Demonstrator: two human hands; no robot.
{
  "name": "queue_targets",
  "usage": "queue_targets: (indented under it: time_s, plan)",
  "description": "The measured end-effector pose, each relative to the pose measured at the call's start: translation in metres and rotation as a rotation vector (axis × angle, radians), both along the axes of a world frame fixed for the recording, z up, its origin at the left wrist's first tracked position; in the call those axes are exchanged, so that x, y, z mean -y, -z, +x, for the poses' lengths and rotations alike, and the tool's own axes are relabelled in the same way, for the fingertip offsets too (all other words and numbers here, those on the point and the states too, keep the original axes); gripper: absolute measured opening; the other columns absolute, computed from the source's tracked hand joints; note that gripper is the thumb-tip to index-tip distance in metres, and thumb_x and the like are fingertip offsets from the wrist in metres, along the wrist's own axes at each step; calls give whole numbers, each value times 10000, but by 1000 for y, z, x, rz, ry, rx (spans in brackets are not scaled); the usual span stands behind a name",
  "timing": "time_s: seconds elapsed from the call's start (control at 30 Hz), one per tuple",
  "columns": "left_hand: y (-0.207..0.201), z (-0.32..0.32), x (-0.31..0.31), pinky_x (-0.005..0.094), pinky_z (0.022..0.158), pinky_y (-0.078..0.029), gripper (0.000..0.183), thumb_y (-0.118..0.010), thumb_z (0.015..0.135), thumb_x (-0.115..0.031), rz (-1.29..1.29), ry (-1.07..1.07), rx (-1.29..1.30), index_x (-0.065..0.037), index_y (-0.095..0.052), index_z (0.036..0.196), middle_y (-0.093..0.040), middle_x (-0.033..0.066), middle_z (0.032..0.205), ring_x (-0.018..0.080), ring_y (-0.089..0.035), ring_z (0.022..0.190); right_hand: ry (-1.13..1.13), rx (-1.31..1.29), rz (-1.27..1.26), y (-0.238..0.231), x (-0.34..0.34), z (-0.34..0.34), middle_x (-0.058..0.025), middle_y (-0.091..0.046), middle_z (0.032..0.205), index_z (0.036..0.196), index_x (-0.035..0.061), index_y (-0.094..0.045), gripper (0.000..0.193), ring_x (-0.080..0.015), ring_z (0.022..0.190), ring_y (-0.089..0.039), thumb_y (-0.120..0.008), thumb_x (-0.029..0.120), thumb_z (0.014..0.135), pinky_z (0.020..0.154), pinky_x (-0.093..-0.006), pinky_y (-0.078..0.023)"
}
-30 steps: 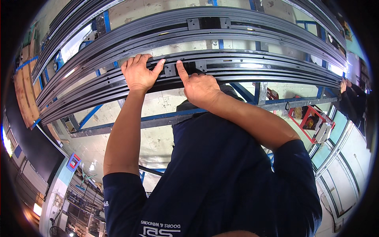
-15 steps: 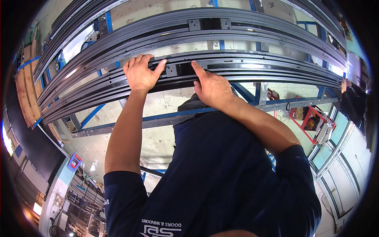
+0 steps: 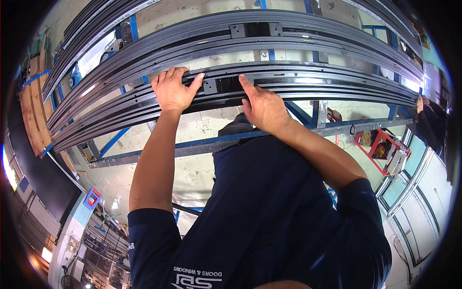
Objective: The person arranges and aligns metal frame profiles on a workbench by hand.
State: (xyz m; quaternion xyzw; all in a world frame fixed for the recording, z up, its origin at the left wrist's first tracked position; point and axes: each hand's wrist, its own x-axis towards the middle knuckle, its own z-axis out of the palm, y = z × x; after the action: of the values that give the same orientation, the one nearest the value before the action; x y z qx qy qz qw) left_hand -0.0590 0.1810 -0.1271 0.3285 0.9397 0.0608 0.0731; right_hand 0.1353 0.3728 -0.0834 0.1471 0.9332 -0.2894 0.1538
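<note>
Long dark-grey metal profiles lie side by side across the view. On the nearest profile (image 3: pixel 298 81), my left hand (image 3: pixel 174 91) rests with its fingers over the top and its thumb spread to the right. Just right of that thumb is a black recessed section with a small plate (image 3: pixel 210 86) at its left end. My right hand (image 3: pixel 264 107) touches the same profile right of the recess. Its index finger is stretched out on the top, the thumb is at the near edge, and the other fingers are partly hidden. A second profile (image 3: pixel 192 46) with a similar bracketed recess (image 3: pixel 256 30) lies beyond.
A blue and grey metal rack (image 3: pixel 192 147) carries the profiles. At the far right, another person's hand (image 3: pixel 420 103) is at the profile ends. A red-framed stand (image 3: pixel 382 151) is on the floor at right. Wooden boards (image 3: pixel 34 113) lie at left.
My right hand has slid slightly to the right along the near profile, away from the recess. My left hand stays in place on it. The whole view has shifted a little.
</note>
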Motion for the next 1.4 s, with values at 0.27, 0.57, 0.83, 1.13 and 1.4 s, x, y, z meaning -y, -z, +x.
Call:
queue_targets:
  time_s: [0.27,0.57,0.83,1.13,1.4]
  plan:
    - [1,0,0,424,1078,-339,569,-647,846,-684,20,11,-24,-166,-756,1055,-699,-3,1026,200,-601,1092,-11,5,17,0,0,0,-181,-692,1123,1559,79,-332,688,-343,930,-699,-620,200,946,834,-457,-584]
    - [2,0,0,421,1074,-339,575,-639,850,-686,1,11,-23,-164,-755,1059,-696,0,1035,205,-597,1095,-18,13,22,1,1,0,-191,-689,1136,1563,73,-319,702,-345,939,-702,-624,200,944,849,-455,-580]
    - [2,0,0,425,1074,-330,573,-647,845,-685,13,2,-8,-163,-753,1056,-693,-1,1038,207,-595,1097,-23,9,18,1,1,-1,-182,-690,1105,1561,63,-320,707,-341,944,-702,-632,187,938,861,-443,-578]
    - [2,0,1,426,1069,-333,565,-663,837,-675,27,4,-17,-161,-752,1053,-697,-5,1024,212,-598,1084,-30,52,24,-1,2,-3,-197,-685,1150,1566,58,-305,714,-346,995,-698,-625,195,943,891,-437,-574]
    - [2,1,0,422,1060,-340,568,-660,839,-675,24,6,-19,-158,-753,1054,-696,-1,1018,215,-599,1071,-40,85,49,-3,2,-4,-196,-685,1166,1567,60,-304,709,-354,1027,-692,-617,206,948,908,-445,-569]
